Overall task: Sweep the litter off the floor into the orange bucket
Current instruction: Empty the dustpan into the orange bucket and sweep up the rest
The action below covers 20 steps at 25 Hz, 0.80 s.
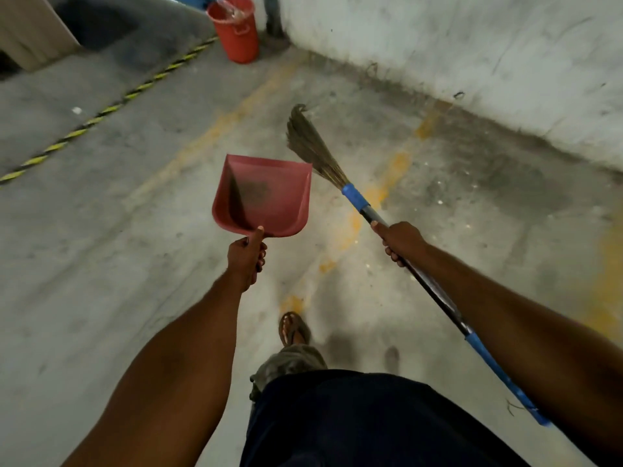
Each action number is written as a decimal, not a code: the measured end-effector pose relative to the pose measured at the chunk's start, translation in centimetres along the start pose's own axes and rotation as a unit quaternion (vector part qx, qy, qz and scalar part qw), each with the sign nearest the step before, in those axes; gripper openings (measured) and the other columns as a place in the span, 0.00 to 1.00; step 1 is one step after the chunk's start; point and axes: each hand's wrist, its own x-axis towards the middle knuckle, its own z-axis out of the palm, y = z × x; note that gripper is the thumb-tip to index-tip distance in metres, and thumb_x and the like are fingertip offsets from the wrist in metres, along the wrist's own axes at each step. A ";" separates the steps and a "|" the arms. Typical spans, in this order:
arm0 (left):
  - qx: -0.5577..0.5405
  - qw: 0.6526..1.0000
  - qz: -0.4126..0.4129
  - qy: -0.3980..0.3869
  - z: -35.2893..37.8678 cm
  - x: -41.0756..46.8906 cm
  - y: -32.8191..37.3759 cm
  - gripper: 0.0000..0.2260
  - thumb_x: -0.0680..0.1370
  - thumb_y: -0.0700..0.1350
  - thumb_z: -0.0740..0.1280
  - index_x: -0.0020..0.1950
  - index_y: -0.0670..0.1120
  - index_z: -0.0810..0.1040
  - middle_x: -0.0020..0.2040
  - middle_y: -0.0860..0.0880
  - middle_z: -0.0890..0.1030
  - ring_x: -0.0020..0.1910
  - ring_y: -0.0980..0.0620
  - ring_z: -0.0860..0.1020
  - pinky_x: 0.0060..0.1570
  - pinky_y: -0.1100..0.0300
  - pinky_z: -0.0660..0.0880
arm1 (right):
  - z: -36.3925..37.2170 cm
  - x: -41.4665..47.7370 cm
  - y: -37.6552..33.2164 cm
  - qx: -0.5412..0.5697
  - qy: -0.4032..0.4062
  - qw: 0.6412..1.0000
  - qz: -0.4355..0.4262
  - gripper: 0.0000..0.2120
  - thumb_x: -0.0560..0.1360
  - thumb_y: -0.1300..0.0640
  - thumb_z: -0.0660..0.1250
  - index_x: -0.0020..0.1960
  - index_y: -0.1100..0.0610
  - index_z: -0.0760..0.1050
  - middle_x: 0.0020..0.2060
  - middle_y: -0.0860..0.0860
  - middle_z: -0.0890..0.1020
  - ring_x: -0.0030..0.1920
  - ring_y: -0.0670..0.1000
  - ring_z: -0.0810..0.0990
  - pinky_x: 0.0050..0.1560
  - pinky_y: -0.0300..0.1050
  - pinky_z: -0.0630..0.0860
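Red plastic dustpan (266, 193), dirt inside, was gripped by left hand (246, 261); right hand (401, 242) clasped blue-taped straw broom (313, 146). Orange plastic bucket (236, 28) stood well ahead; white scraps (77, 110) lay unswept on floor (135, 264).

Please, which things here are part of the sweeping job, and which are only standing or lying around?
For the job: broom in the right hand; red dustpan in the left hand; orange bucket; small white scrap of litter.

Just around: yellow-black floor strip; white wall; sandal.
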 end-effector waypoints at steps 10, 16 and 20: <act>0.014 1.000 -0.010 0.003 -4.3 24.0 16.6 0.22 0.79 0.60 0.71 0.40 0.41 0.79 0.31 0.47 0.75 0.25 0.52 0.70 0.20 0.64 0.66 | 5.8 18.3 -19.7 -0.201 0.108 0.967 -0.112 0.29 0.79 0.30 0.58 0.37 0.55 0.70 0.31 0.53 0.76 0.32 0.57 0.77 0.30 0.47 0.72; -0.007 1.000 0.001 0.001 -0.3 38.9 26.0 0.22 0.79 0.58 0.72 0.41 0.39 0.78 0.31 0.47 0.74 0.25 0.53 0.69 0.22 0.64 0.66 | 5.8 34.1 -31.0 -0.230 0.135 0.956 -0.120 0.26 0.80 0.33 0.59 0.43 0.57 0.72 0.38 0.54 0.77 0.38 0.58 0.77 0.36 0.47 0.68; -0.021 0.999 -0.012 0.025 1.4 47.5 32.8 0.23 0.78 0.61 0.72 0.40 0.41 0.78 0.31 0.47 0.75 0.23 0.54 0.70 0.21 0.64 0.65 | 5.7 44.0 -40.0 -0.220 0.115 0.961 -0.125 0.27 0.80 0.33 0.60 0.46 0.59 0.74 0.44 0.59 0.82 0.41 0.60 0.79 0.39 0.48 0.71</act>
